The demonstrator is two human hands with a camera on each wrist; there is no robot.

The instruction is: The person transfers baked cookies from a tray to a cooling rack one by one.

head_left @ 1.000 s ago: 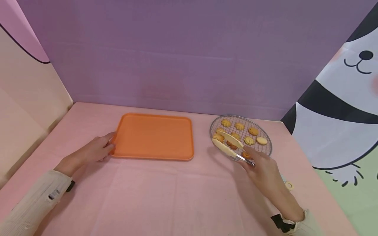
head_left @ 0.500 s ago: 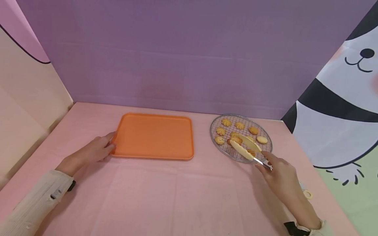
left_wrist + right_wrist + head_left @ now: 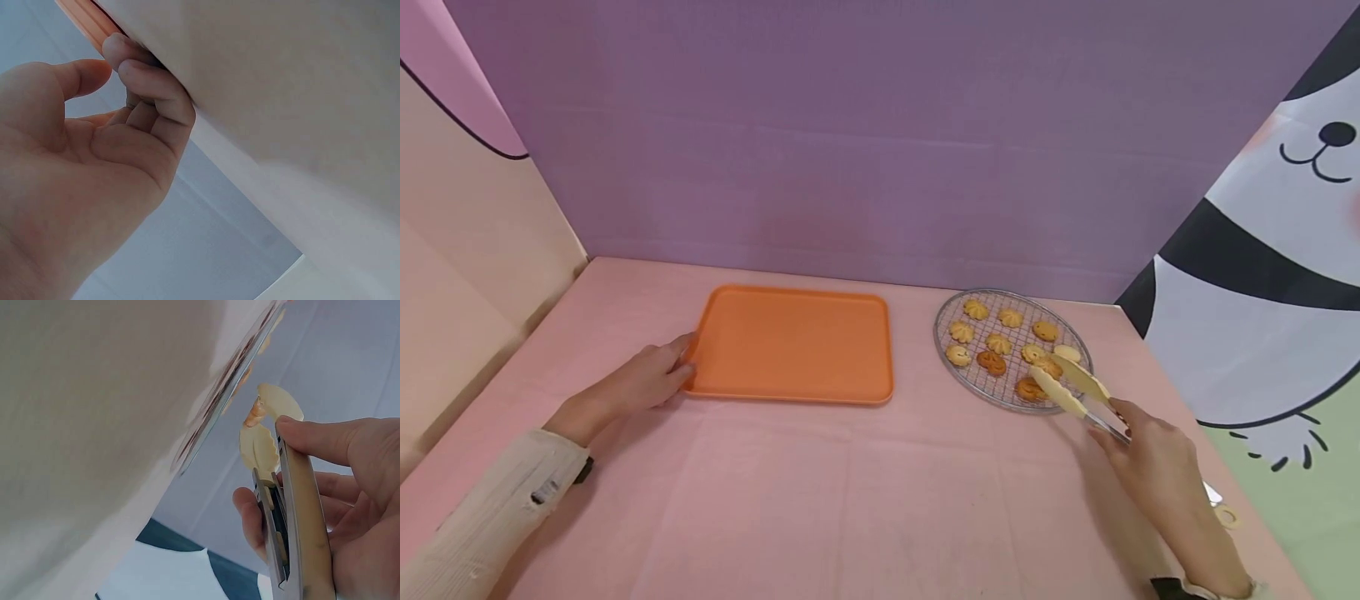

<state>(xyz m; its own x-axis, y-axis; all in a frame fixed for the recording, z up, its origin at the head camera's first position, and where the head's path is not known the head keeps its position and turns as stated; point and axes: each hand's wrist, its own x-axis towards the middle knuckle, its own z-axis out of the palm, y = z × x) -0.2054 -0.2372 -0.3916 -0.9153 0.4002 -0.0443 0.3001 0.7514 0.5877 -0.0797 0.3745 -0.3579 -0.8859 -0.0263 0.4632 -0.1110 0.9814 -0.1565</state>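
My left hand (image 3: 651, 379) lies at the left edge of an orange tray (image 3: 790, 343). In the left wrist view its fingers (image 3: 147, 81) curl against the tray rim (image 3: 84, 19), thumb held apart. My right hand (image 3: 1131, 425) grips cream-tipped metal tongs (image 3: 1071, 387) over the near right edge of a round wire rack (image 3: 937, 333). The rack carries several cookies (image 3: 991, 362). In the right wrist view, the tongs (image 3: 281, 506) have a small orange cookie (image 3: 255, 414) between their tips, and my fingers (image 3: 325, 440) squeeze the handles.
The tray and rack sit side by side on a pink tabletop (image 3: 850, 500). A purple wall stands behind, a beige panel at the left, a panda backdrop (image 3: 1262, 250) at the right. A small pale ring (image 3: 1228, 517) lies off the table's right edge.
My right hand has carried the tongs from the rack's left front across to its right front edge, drawing back toward me. The left hand has stayed at the tray.
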